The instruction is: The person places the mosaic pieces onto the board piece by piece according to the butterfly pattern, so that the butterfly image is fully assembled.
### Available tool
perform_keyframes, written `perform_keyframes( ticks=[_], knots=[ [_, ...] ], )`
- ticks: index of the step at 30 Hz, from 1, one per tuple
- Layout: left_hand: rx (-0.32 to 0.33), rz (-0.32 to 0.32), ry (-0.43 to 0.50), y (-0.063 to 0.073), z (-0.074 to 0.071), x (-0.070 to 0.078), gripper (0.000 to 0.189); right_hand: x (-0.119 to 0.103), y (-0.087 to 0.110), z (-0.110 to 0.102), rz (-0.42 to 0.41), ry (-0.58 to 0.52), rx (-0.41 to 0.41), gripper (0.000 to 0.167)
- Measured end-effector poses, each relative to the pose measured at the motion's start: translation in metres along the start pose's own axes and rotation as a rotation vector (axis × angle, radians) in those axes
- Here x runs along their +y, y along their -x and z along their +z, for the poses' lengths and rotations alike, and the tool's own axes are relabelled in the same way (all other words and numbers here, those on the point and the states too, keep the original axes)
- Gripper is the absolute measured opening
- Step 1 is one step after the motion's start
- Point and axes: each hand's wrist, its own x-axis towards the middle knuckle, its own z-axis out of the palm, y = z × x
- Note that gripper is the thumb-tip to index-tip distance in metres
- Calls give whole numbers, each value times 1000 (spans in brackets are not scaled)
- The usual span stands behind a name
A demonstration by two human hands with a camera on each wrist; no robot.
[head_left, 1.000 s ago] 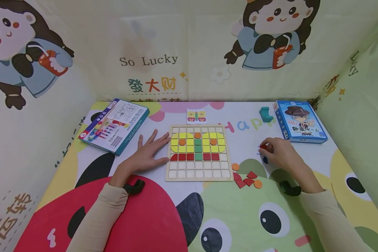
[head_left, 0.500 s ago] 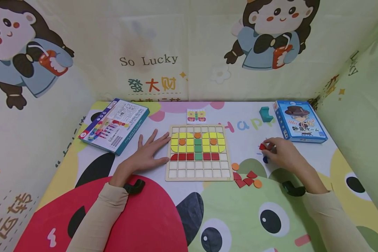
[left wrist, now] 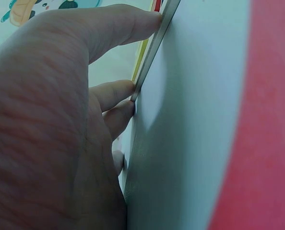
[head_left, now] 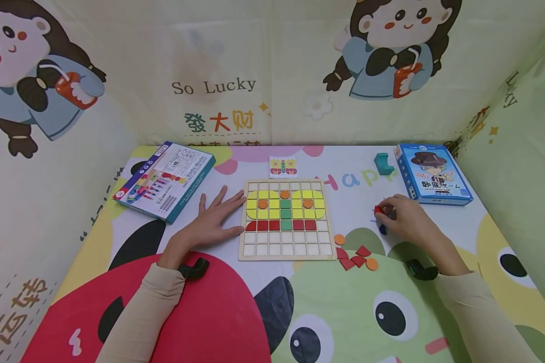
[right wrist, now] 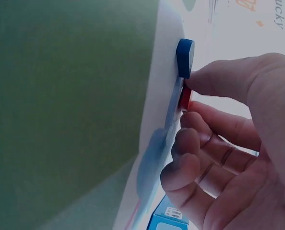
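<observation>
In the head view my left hand [head_left: 212, 219] lies with spread, straight fingers along the left edge of a wooden grid board [head_left: 287, 256]. The left wrist view has the thumb and fingertips touching the board's edge [left wrist: 154, 50]. Yellow, orange, green and red tiles fill part of the grid, with a row of red tiles [head_left: 269, 226] below the yellow ones. Right of the board, my right hand [head_left: 406, 217] pinches a small red tile [right wrist: 185, 97] between thumb and index finger, low over the tabletop. A small blue block [right wrist: 184, 58] stands beside the thumb.
Loose red tiles [head_left: 358, 261] and two orange discs [head_left: 372, 264] lie off the board's lower right corner. A butterfly pattern card [head_left: 283, 167] is behind the board. Boxes flank it, one white-and-teal [head_left: 165, 181], one blue [head_left: 433, 175], near a teal piece [head_left: 383, 164].
The red tile in my right hand shows more half a second ago and is partly covered by the fingers now. The right hand has shifted only slightly. My left hand stays in place.
</observation>
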Motion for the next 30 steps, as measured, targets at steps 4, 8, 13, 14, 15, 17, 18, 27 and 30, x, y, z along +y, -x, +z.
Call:
perform_keyframes(
  ticks=[4, 8, 13, 14, 15, 17, 18, 27, 30],
  knots=[
    [-4, -1, 3, 0, 0, 0, 92, 0, 0, 0, -2, 10, 1, 32],
    [-3, 2, -1, 0, 1, 0, 93, -10, 2, 0, -11, -1, 7, 31],
    [-1, 4, 1, 1, 0, 0, 92, -40, 3, 4, -40, -3, 1, 30],
    [-1, 4, 3, 1, 0, 0, 92, -47, 2, 6, -48, 5, -2, 30],
    [-1, 3, 4, 1, 0, 0, 92, -55, 2, 9, -56, 11, -5, 30],
    [-1, 1, 8, 2, -1, 1, 92, -69, 2, 15, -79, 20, -10, 31],
    [-1, 0, 8, 2, -1, 1, 92, -75, 2, 18, -94, 25, -10, 31],
    [-2, -14, 1, 0, 0, 3, 92, -113, -2, 41, -193, 64, -33, 34],
    [-6, -19, -3, 0, 0, 2, 93, -118, -3, 43, -198, 62, -52, 36]
  ],
)
